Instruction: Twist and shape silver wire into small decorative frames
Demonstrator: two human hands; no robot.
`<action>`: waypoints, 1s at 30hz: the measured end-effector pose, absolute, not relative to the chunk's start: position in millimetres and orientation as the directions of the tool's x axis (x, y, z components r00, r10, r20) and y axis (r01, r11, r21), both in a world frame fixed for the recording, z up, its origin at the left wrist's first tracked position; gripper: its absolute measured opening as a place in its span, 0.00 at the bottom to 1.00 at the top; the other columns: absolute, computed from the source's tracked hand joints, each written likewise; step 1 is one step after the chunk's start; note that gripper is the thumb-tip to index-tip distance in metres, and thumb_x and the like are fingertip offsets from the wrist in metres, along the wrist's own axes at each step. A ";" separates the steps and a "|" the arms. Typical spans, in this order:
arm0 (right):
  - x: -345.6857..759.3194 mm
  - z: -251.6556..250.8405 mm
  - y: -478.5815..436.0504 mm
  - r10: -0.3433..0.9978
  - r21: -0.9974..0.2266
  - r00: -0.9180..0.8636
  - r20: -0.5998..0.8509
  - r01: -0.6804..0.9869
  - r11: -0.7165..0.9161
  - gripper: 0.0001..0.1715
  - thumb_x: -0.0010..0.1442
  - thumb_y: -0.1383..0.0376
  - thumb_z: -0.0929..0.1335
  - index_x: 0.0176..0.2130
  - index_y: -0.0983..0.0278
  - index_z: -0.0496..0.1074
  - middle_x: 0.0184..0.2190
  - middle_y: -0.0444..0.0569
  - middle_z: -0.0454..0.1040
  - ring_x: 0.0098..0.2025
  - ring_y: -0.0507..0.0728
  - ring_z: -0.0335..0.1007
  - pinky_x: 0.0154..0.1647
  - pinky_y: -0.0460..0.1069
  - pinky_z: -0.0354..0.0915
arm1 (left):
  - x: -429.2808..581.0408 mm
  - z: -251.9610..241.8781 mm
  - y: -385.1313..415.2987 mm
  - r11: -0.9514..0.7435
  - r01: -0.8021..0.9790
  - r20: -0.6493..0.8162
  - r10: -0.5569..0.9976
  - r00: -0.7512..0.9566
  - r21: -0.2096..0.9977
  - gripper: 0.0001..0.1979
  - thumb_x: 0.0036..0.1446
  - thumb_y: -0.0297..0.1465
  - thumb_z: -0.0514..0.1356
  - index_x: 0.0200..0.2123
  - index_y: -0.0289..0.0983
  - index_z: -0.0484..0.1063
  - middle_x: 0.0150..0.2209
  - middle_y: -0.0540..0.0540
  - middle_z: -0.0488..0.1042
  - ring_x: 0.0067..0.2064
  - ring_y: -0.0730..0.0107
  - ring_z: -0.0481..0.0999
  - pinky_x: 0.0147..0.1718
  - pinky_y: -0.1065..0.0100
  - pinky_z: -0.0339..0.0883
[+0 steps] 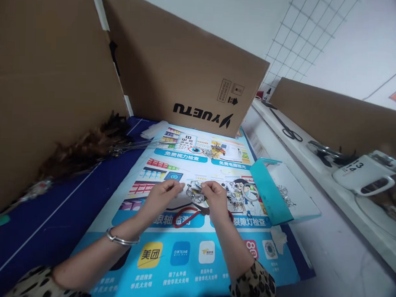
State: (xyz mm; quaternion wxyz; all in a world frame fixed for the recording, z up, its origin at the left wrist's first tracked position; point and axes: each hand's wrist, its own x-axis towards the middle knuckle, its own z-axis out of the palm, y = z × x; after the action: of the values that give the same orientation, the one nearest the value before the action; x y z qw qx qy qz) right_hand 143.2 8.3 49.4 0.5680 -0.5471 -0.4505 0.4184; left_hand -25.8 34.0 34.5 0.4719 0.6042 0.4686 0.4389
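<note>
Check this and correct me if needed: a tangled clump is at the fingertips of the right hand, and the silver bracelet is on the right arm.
The bracelet's side is wrong: the head view shows the silver bracelet on the left arm. The tangled clump is at the fingertips of the right hand, as you said.

- Tangle of thin dark strands — looped, roughly rounded, glinting in places
- Pinched at one edge by the right hand, near the left hand

Hands at a wiry tangle above a printed poster
</note>
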 end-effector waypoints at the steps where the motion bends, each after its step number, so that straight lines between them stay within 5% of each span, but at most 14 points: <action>1: 140.4 49.0 6.4 0.965 -0.998 0.255 0.064 -0.003 0.067 0.13 0.51 0.56 0.67 0.28 0.65 0.70 0.22 0.42 0.67 0.26 0.50 0.59 0.28 0.45 0.57 | -21.2 34.5 26.1 -0.072 0.124 0.048 0.982 0.182 0.990 0.15 0.52 0.42 0.57 0.24 0.35 0.69 0.21 0.52 0.66 0.25 0.72 0.64 0.25 0.72 0.56; 10: 132.0 44.1 -7.9 0.972 -0.987 0.201 0.120 -0.085 0.139 0.10 0.52 0.59 0.67 0.30 0.65 0.71 0.23 0.42 0.66 0.26 0.49 0.57 0.29 0.45 0.56 | 4.1 37.9 -5.1 0.066 -0.151 -0.051 0.994 0.099 0.986 0.14 0.48 0.41 0.61 0.25 0.35 0.69 0.20 0.55 0.63 0.23 0.75 0.62 0.25 0.73 0.56; 21: 143.7 40.3 -2.8 0.974 -0.980 0.210 0.082 -0.159 0.116 0.11 0.53 0.59 0.68 0.31 0.65 0.70 0.23 0.43 0.67 0.25 0.49 0.57 0.29 0.45 0.57 | 3.8 30.8 2.1 0.242 -0.428 -0.136 0.955 0.262 0.871 0.09 0.49 0.35 0.63 0.31 0.35 0.71 0.22 0.52 0.67 0.23 0.77 0.63 0.26 0.73 0.59; 30: 148.4 39.5 0.4 0.985 -0.981 0.172 0.004 -0.191 0.037 0.12 0.52 0.58 0.68 0.30 0.65 0.70 0.22 0.43 0.67 0.22 0.48 0.55 0.24 0.45 0.53 | -2.3 30.5 2.9 0.227 -0.399 -0.117 0.953 0.281 0.889 0.08 0.49 0.34 0.62 0.29 0.35 0.70 0.21 0.52 0.68 0.24 0.76 0.65 0.26 0.73 0.58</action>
State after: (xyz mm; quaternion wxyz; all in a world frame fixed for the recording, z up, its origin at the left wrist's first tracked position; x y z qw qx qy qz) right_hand 148.4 0.4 39.5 0.5922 -0.4849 -0.4097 0.4964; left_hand -2.3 2.9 30.5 0.6984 0.3906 0.3544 0.4837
